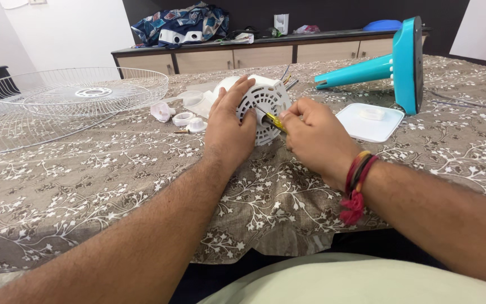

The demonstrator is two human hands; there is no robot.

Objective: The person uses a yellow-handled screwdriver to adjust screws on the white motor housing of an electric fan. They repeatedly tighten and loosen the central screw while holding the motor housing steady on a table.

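Left hand (230, 126): gripping the white motor housing (265, 104), lying at its 1 o'clock.
Right hand (313, 138): closing around a yellow screwdriver (274, 120), pointing toward 10 o'clock.

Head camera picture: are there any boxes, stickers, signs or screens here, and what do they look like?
No clear packages, labels, signs or screens.
White wall plate: on the dark wall above the sideboard, upright rectangle, too small to tell more.
White flat lid: on the table right of the right hand, rounded square, plain.
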